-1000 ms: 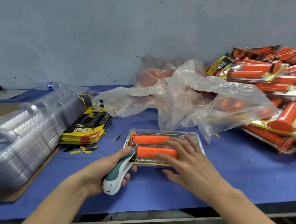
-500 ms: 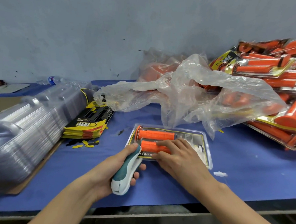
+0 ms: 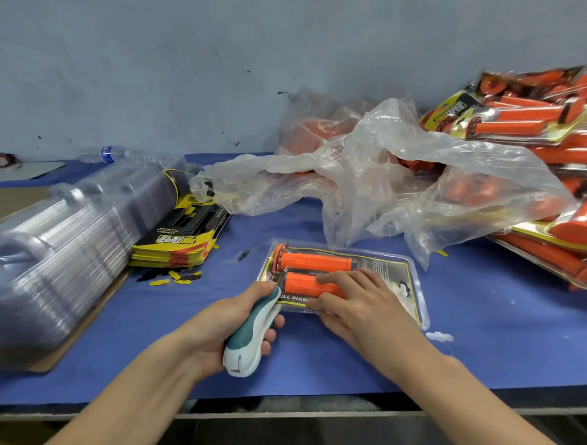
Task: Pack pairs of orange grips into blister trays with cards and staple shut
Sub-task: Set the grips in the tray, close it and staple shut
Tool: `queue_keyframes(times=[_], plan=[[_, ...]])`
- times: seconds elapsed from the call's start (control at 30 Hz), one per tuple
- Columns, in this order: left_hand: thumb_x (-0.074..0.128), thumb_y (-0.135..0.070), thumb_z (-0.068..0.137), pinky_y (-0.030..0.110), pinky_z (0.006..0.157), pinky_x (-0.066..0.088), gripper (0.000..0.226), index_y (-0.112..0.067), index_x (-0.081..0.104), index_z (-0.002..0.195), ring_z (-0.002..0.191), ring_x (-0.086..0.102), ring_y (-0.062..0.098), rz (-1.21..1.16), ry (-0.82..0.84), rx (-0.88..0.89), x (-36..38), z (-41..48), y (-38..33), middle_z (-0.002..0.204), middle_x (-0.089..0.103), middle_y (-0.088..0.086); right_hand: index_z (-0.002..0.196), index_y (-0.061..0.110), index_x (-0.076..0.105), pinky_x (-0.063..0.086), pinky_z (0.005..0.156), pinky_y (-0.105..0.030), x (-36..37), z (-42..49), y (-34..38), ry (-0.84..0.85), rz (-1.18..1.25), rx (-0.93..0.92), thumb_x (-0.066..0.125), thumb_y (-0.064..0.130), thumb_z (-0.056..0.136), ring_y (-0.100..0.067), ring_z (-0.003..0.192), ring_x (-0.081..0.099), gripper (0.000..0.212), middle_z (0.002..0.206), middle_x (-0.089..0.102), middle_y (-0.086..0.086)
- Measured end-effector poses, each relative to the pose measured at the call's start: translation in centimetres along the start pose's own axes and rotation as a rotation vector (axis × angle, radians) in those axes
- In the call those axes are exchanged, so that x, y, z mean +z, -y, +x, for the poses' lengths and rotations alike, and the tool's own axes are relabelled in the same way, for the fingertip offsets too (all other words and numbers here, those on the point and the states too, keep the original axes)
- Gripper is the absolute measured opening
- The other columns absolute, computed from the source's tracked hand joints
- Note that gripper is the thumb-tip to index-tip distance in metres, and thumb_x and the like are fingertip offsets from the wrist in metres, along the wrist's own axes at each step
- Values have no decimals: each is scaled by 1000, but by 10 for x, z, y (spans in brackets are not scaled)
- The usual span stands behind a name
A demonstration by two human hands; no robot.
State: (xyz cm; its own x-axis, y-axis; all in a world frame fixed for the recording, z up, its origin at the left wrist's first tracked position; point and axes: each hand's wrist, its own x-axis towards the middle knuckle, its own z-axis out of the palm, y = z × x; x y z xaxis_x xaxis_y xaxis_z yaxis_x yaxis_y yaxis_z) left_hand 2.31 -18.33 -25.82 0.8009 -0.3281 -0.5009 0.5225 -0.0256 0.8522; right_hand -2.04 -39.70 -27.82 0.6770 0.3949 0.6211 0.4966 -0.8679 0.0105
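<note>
The blister tray (image 3: 414, 296) lies flat on the table (image 3: 482, 351), both orange grips (image 3: 314, 261) seated. The left hand (image 3: 225, 324) has its fingers (image 3: 277, 322) curled round the stapler (image 3: 252, 336), nose at the tray's near-left corner. The right hand (image 3: 359, 304) presses flat-fingered on the lower grip. Tray judged light, springy, slippery — hold it by the rim.

Blue table (image 3: 503, 352) — trays (image 3: 56, 254), cards (image 3: 179, 240)
</note>
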Motion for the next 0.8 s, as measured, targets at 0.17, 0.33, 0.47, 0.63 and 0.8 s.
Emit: queue_keyframes(times=[0.17,0.33,0.47,0.63,0.8], plan=[[63,-48,89,28,47,50,48,-1,64,102,54,56,19,31,32,-19,1,-2,-2,81,67,13,89,26,73,52,86,-40,0,-3,1,25,-40,20,74,24,84,-26,90,66,6,109,69,0],[67,-59,80,29,53,55,64,-7,61,115,60,60,24,134,105,-93,-21,-19,-15,94,69,20,89,25,72,50,89,-39,1,-3,2,20,-89,47,63,27,89,-25,93,66,9,110,69,0],[65,-63,69,27,47,53,70,-5,64,109,53,64,22,193,-229,172,-59,-44,-41,83,73,15,89,25,70,49,92,-40,0,-3,1,62,-121,59,50,30,91,-24,94,65,21,111,67,0],[59,-74,73,35,65,54,64,-14,67,90,62,68,30,329,-703,483,-130,-74,-109,70,71,11,87,19,68,47,99,-49,0,9,12,74,-184,115,74,24,71,-29,94,66,18,109,68,-5],[29,-60,88,39,80,41,64,-7,64,93,90,56,34,901,-1020,398,-200,-93,-150,91,62,20,105,23,69,47,99,-54,12,30,34,138,-176,81,82,28,61,-29,106,65,46,117,67,-5]])
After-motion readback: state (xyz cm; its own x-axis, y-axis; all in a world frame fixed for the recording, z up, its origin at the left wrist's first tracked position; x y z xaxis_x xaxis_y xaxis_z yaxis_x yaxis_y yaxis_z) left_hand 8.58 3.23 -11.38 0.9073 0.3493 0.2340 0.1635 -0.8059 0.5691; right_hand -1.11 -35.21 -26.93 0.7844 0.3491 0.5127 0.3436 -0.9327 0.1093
